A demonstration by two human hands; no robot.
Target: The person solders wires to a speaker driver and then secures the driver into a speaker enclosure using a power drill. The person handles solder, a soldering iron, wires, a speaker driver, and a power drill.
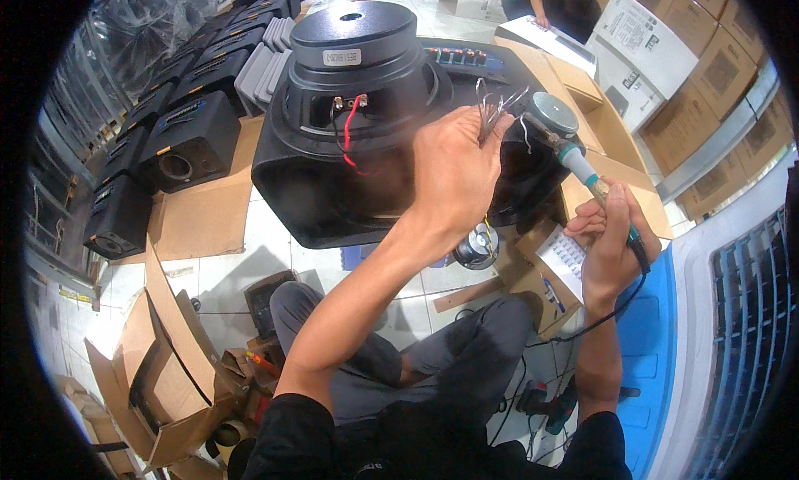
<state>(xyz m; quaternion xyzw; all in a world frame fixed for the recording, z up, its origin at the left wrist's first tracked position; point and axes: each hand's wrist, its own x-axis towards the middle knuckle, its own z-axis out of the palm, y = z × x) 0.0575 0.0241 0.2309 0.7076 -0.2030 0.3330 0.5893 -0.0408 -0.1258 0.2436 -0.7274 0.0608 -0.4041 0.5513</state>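
My left hand is closed on a bunch of looped solder wire, held over the black speaker cabinet. In my right hand is a soldering iron with a green and pale handle. Its metal end reaches the side of a small round silver speaker driver; whether it touches cannot be told. A short white wire shows beside that driver. Left of my hands, a large woofer sits magnet-up on the cabinet, with red and black wires at its terminals.
Another small driver is below my left wrist. Black speaker boxes line the left side. Open cartons lie lower left, a drill lower right. Stacked boxes and another person are at the back right.
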